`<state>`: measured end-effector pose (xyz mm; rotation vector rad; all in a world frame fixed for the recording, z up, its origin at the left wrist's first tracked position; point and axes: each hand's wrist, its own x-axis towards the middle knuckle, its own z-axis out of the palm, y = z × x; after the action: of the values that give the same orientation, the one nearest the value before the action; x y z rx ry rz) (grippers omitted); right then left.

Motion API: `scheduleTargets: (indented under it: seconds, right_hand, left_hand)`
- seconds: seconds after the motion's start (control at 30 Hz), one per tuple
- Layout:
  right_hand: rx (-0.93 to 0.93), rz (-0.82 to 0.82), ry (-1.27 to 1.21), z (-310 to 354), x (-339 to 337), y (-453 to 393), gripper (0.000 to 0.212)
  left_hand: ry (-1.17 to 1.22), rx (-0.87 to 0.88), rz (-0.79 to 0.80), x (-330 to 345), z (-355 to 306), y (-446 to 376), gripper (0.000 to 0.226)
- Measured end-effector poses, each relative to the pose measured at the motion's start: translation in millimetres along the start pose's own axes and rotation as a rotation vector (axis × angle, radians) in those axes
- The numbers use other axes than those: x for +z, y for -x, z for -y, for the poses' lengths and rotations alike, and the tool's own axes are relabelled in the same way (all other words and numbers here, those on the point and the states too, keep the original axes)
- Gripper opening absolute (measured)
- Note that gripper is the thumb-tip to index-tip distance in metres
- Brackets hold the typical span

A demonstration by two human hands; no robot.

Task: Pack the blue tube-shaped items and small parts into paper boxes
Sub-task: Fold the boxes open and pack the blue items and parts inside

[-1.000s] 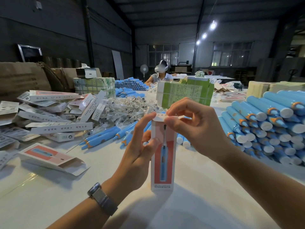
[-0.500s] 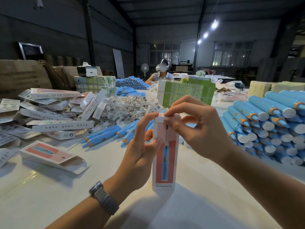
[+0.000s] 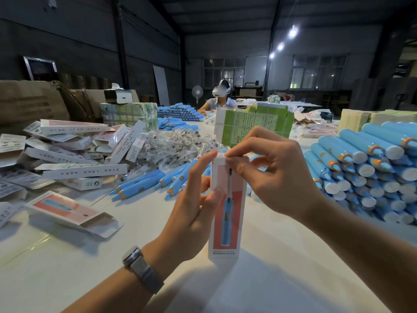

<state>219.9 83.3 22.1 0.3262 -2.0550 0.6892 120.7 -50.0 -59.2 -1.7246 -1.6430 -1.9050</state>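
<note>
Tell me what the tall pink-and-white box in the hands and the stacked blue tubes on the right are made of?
The tall pink-and-white box looks like thin printed card: its top flap folds over under the right hand while the left hand grips its side. The stacked blue tubes look like smooth plastic, with a soft sheen and white end caps, though I can't be sure.

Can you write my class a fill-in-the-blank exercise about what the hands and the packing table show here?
1. The paper box held by both hands stands ____ on the table.
2. The right hand pinches the flap at the ____ of the box.
3. The watch is on the ____ wrist.
4. The big stack of blue tubes lies to the person's ____.

Missing words: upright; top; left; right
</note>
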Motion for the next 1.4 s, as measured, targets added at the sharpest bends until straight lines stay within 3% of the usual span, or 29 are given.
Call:
scheduleTargets:
  seconds: [0.63, 0.9, 1.1, 1.3, 1.4]
  right_hand:
    - [0.159, 0.002, -0.075, 5.1, -9.4, -8.6, 0.012]
    - [0.197, 0.142, -0.130, 5.0, -20.0, -14.8, 0.008]
    - [0.187, 0.187, -0.151, 1.4, -23.1, -15.5, 0.004]
    - [0.125, 0.187, -0.042, -1.8, -20.8, -9.5, 0.020]
    - [0.105, 0.182, -0.068, -3.1, -21.1, -9.6, 0.016]
  left_hand:
    - [0.001, 0.041, 0.066, -3.7, 2.4, -1.2, 0.061]
    - [-0.012, 0.042, 0.069, -4.2, 3.2, -0.4, 0.058]
    - [0.016, 0.030, 0.062, -3.1, 3.3, -1.6, 0.053]
    - [0.068, -0.001, 0.029, -4.1, 1.7, -2.1, 0.052]
    - [0.069, -0.007, 0.025, -3.6, -0.2, -2.4, 0.051]
